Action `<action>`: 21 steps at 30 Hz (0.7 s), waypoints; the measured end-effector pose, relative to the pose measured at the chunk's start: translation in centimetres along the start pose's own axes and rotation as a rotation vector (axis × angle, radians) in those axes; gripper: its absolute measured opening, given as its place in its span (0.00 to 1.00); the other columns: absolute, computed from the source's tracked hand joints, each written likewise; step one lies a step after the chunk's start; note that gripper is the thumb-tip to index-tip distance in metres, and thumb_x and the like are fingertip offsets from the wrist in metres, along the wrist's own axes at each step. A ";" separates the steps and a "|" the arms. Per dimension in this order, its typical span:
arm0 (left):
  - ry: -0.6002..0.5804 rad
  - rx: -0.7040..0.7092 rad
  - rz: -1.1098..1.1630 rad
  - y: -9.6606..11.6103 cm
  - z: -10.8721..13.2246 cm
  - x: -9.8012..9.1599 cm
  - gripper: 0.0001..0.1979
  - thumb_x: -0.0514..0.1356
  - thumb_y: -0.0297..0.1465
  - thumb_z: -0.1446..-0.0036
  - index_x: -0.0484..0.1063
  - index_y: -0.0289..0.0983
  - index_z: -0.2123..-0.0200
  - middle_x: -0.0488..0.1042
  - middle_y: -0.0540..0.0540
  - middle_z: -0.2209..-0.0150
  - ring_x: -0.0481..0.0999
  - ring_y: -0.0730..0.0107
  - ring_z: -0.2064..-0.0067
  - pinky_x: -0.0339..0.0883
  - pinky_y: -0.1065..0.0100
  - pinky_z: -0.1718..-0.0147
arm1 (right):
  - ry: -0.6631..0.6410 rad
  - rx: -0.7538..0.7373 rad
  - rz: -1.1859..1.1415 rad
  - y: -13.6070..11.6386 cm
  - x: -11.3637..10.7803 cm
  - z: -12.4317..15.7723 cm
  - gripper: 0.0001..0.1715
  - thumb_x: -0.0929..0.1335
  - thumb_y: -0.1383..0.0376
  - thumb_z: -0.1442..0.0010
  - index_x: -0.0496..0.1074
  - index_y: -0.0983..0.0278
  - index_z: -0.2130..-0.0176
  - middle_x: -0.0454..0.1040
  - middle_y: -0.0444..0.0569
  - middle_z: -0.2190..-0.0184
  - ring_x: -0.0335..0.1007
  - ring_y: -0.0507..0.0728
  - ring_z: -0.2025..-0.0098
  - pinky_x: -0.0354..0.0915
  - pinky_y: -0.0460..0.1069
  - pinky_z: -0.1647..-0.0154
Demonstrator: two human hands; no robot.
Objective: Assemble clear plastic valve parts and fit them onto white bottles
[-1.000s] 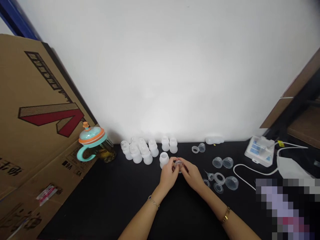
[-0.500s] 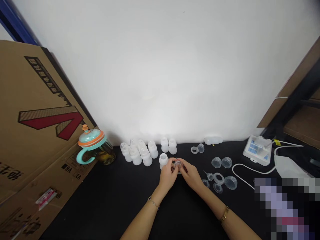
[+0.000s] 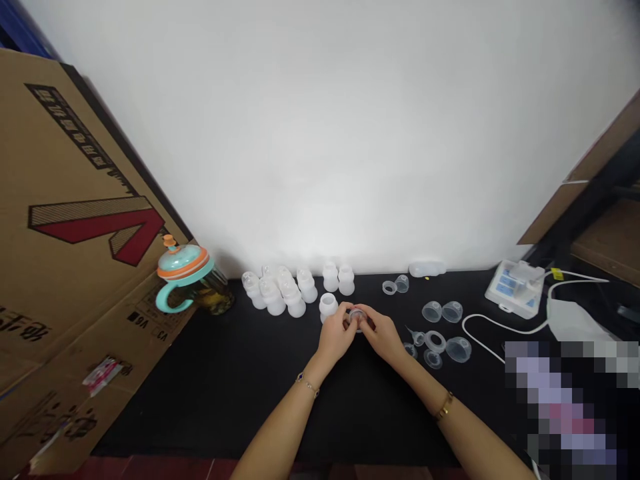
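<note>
My left hand point(image 3: 336, 337) and my right hand point(image 3: 383, 337) meet over the black tabletop point(image 3: 210, 407), their fingertips pinching a small clear round plastic part point(image 3: 357, 319) between them. The fingers hide much of that part. Just left of my left hand stands a white translucent silicone bottle-shaped piece point(image 3: 329, 307), apart from my fingers. To the right of my right hand lie clear funnel-shaped cups point(image 3: 459, 349) and a clear ring point(image 3: 435, 342).
Several white silicone pieces point(image 3: 280, 293) stand in a group along the white wall point(image 3: 320, 147). A white electric pump unit point(image 3: 515, 289) with a cable sits at right. A teal-and-orange lidded cup point(image 3: 185, 270) and large cardboard point(image 3: 75, 220) stand at left. A pixelated patch covers the lower right.
My hands still pinch the clear part and have barely moved. The whole scene sits slightly higher in the view, from head movement.
</note>
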State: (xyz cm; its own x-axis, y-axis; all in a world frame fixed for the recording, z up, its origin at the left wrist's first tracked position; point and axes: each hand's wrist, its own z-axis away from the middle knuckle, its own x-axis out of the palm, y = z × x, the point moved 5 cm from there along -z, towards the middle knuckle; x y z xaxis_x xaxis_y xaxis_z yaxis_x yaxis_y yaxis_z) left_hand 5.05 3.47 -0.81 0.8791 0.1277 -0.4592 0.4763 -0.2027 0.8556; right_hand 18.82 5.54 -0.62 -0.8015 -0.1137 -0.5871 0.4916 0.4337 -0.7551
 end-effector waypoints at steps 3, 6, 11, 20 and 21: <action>-0.004 0.003 0.008 -0.1 0.0 0.0 0.09 0.56 0.36 0.36 0.71 0.40 0.56 0.74 0.53 0.75 0.74 0.70 0.73 0.60 0.71 0.72 | -0.003 0.003 0.008 -0.2 -0.1 0.1 0.22 0.61 0.62 0.35 0.75 0.64 0.46 0.81 0.50 0.64 0.73 0.56 0.70 0.65 0.48 0.68; -0.002 0.008 0.009 -0.2 -0.1 0.0 0.09 0.55 0.36 0.35 0.71 0.40 0.56 0.75 0.53 0.75 0.74 0.70 0.73 0.60 0.71 0.72 | 0.003 -0.003 0.007 -0.3 0.0 0.1 0.23 0.61 0.61 0.34 0.75 0.64 0.46 0.81 0.51 0.62 0.73 0.56 0.69 0.66 0.49 0.66; -0.012 -0.008 0.052 -0.4 -0.1 0.2 0.10 0.55 0.37 0.35 0.70 0.40 0.55 0.74 0.52 0.75 0.73 0.70 0.75 0.60 0.72 0.75 | 0.028 -0.020 -0.022 0.1 0.1 0.2 0.23 0.61 0.62 0.34 0.75 0.63 0.45 0.82 0.52 0.58 0.76 0.57 0.65 0.70 0.51 0.62; 0.006 -0.005 0.023 -0.1 0.0 -0.2 0.10 0.55 0.38 0.35 0.71 0.39 0.57 0.72 0.53 0.78 0.71 0.71 0.76 0.58 0.72 0.75 | 0.018 -0.036 -0.039 0.6 0.5 0.2 0.23 0.60 0.61 0.32 0.75 0.62 0.44 0.80 0.54 0.50 0.78 0.61 0.52 0.71 0.55 0.50; 0.012 0.002 0.017 -0.1 -0.1 -0.2 0.10 0.56 0.38 0.35 0.71 0.39 0.58 0.71 0.53 0.78 0.71 0.71 0.76 0.58 0.72 0.75 | 0.014 -0.039 -0.046 0.5 0.5 0.2 0.23 0.60 0.60 0.32 0.75 0.62 0.44 0.80 0.54 0.50 0.79 0.61 0.52 0.71 0.54 0.50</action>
State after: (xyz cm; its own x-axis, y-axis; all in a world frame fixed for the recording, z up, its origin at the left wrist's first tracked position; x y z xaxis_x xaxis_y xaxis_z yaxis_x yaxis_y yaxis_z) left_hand 4.80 3.50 -0.75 0.8870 0.1357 -0.4413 0.4610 -0.2066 0.8630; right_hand 18.73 5.57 -1.35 -0.8279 -0.1218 -0.5475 0.4407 0.4626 -0.7693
